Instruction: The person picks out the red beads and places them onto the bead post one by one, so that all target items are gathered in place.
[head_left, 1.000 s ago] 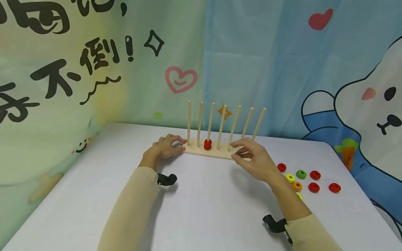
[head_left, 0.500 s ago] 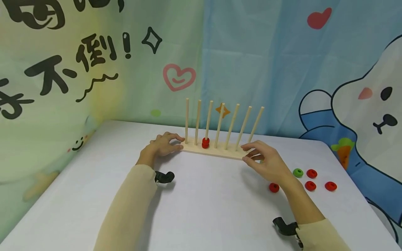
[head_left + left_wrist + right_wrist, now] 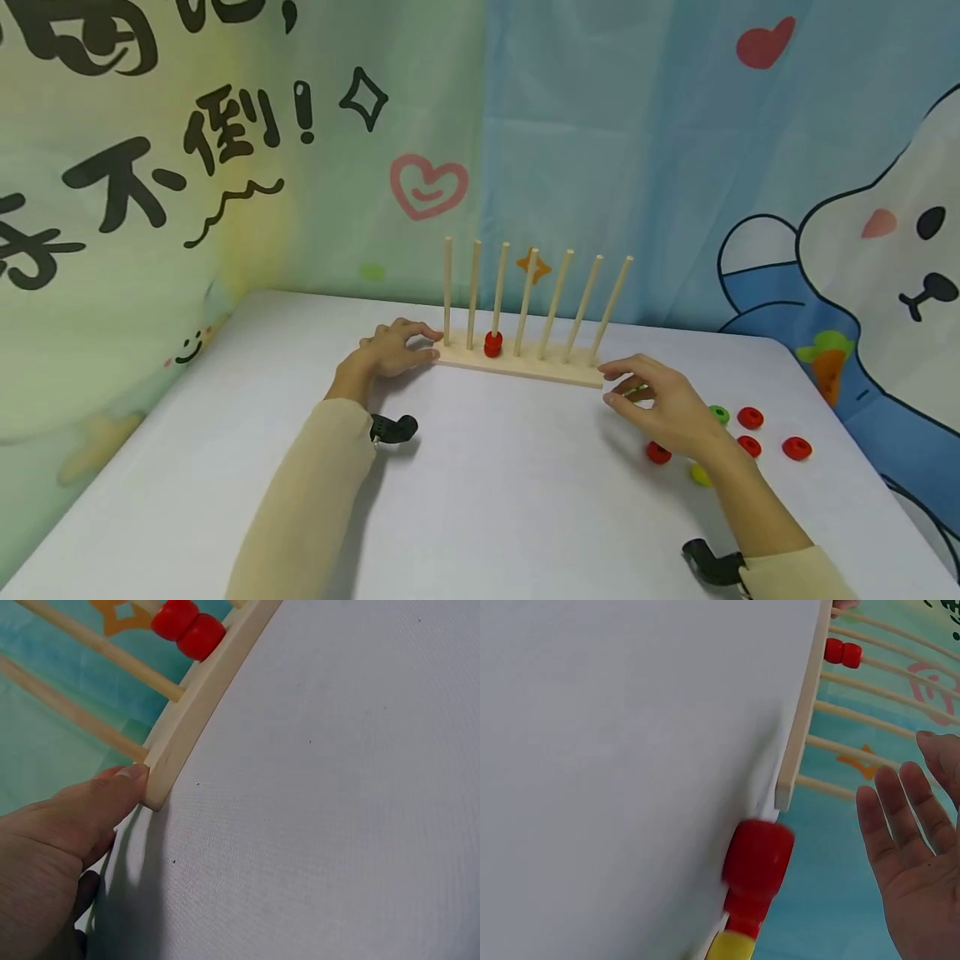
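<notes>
A wooden rack of upright pegs (image 3: 517, 369) stands near the back of the table. Two red beads (image 3: 492, 344) are stacked on its third peg from the left, touching each other. At the rack's left end my left hand (image 3: 390, 347) grips the base; in the left wrist view the thumb (image 3: 112, 795) lies against that end. Just off the right end, my right hand (image 3: 663, 404) hovers with loosely bent fingers. The right wrist view shows its palm (image 3: 922, 877) facing the camera, with nothing held.
Loose beads lie at the right of the table: several red beads (image 3: 797, 448), a green bead (image 3: 718, 414) and a yellow bead (image 3: 701, 475). The right forearm hides part of this group. A printed cloth (image 3: 600, 150) hangs behind the table.
My right hand has moved rightward, from in front of the rack's right-hand pegs to just past its right end. My left hand stays at the left end. The stacked red beads have not moved.
</notes>
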`<state>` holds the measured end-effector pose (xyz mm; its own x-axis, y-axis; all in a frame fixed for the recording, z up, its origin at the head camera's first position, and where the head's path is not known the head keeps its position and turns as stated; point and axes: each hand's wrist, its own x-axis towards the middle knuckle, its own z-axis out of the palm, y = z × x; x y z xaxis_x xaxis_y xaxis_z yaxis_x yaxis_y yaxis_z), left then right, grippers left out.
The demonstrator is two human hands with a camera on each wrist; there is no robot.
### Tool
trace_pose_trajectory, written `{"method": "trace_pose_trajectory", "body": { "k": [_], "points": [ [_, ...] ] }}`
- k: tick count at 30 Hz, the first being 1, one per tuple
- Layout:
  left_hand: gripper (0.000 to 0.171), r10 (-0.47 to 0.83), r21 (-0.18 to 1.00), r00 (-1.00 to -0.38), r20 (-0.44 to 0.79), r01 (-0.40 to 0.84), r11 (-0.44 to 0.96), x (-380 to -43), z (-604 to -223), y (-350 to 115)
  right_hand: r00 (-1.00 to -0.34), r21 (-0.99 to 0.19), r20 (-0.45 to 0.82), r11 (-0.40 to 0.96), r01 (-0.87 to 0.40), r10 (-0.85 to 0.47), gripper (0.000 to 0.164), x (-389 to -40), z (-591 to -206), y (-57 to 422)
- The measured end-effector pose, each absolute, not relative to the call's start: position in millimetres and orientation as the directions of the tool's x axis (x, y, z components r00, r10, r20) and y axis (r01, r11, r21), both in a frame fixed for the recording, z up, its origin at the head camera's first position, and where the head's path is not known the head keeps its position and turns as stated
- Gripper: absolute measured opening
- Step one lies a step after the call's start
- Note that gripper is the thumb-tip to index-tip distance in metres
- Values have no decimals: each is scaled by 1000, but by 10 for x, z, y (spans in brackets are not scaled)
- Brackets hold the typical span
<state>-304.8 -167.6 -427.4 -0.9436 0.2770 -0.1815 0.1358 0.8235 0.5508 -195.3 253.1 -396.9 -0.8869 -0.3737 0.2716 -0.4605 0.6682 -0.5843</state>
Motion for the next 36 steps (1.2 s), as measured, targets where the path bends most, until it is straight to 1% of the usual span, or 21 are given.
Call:
{"method": "trace_pose_trajectory", "body": {
  "k": [7,16,21,31,36],
  "points": [
    [43,279,537,-943,-180,143,831,-3051,-4285,-1689,-903,-538,247,725,-430,-352,36,-1882,-3979,2683],
    [44,261,525,-947,-186,129,841,-3098,-4299,-1677,-901,-525,251,732,-434,-354,37,-1817,-4028,2828],
    [45,259,509,-946,-193,129,851,-3122,-4313,-1685,-912,-540,204,736,-409,-357,38,-1801,-4021,2870],
    [46,271,526,-943,-193,133,840,-3094,-4299,-1649,-918,-550,153,740,-386,-366,37,-1756,-4015,2973],
    [46,270,522,-943,-194,134,842,-3089,-4287,-1638,-927,-556,97,752,-353,-363,37,-1728,-4014,3032]
  ]
}}
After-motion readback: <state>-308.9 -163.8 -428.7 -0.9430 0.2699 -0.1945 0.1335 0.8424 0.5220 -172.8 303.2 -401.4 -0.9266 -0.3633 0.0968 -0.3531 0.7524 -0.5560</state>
